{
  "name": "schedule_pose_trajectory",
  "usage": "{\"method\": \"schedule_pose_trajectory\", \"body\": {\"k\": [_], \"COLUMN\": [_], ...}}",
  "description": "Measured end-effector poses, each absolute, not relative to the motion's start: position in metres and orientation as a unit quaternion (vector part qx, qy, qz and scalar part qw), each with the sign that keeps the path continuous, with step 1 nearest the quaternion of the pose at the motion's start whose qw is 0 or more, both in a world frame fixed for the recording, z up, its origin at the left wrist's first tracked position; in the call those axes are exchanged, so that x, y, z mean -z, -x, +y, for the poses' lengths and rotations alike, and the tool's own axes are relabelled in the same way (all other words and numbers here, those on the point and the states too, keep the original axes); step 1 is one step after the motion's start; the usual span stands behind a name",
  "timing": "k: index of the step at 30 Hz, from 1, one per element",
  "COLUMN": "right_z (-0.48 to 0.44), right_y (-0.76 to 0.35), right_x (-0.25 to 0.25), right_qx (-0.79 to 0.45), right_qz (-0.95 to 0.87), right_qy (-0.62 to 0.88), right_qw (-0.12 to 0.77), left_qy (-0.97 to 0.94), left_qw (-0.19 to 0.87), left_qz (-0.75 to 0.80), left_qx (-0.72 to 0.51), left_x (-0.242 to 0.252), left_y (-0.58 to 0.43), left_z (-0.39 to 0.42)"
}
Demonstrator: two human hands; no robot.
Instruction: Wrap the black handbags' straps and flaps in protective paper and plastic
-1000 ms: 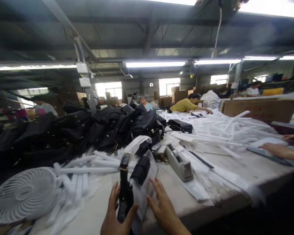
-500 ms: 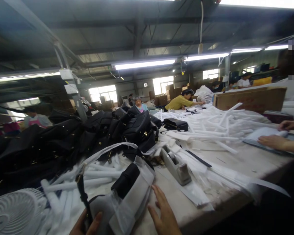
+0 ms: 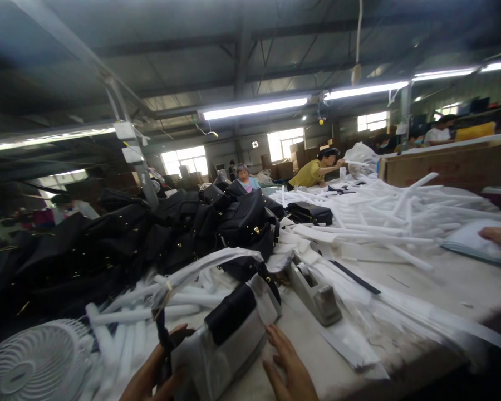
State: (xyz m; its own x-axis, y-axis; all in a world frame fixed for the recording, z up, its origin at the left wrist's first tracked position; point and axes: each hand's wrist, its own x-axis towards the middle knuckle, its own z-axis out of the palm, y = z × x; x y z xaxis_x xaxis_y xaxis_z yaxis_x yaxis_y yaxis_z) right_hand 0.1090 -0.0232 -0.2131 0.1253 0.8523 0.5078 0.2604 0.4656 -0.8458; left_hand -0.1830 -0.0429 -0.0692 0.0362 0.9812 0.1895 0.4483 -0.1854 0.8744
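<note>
A black bag part wrapped in white paper [image 3: 227, 340] lies on the table [image 3: 442, 278] right in front of me. My left hand [image 3: 154, 376] is closed around its black strap [image 3: 163, 340] at the lower left. A paper-wrapped length of strap [image 3: 200, 267] arcs up from there toward the heap behind. My right hand [image 3: 290, 370] lies flat with fingers spread, touching the right edge of the wrapped piece.
A heap of black bags [image 3: 121, 239] fills the left and back. White paper rolls [image 3: 384, 217] cover the middle and right. A grey tape dispenser [image 3: 317, 292] stands right of the bag, a white fan [image 3: 33, 365] at lower left. Another person's hand [image 3: 499, 235] rests at far right.
The bag part went from upright in my left hand to lying on its side in its wrapping. My right hand stayed flat beside it. The view swung about.
</note>
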Motion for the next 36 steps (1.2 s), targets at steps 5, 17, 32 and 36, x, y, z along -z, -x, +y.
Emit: {"method": "schedule_pose_trajectory", "body": {"k": [5,17,32,36], "right_z": [-0.028,-0.005,0.074,0.081], "right_y": [-0.133,-0.142,-0.111,-0.113], "right_x": [0.173,0.085,-0.034,-0.045], "right_qx": [-0.204,-0.031,-0.002,-0.008], "right_qz": [-0.618,-0.666,-0.796,-0.785], "right_qy": [0.463,0.443,0.356,0.365], "right_qw": [0.601,0.600,0.490,0.500], "left_qy": [-0.580,-0.544,-0.536,-0.621], "left_qw": [0.400,0.435,0.519,0.486], "left_qz": [0.458,0.532,0.420,0.410], "left_qx": [-0.542,-0.481,-0.517,-0.458], "left_x": [0.051,-0.085,-0.023,-0.026], "left_y": [0.185,0.134,0.158,0.155], "left_z": [-0.041,-0.037,-0.043,-0.046]}}
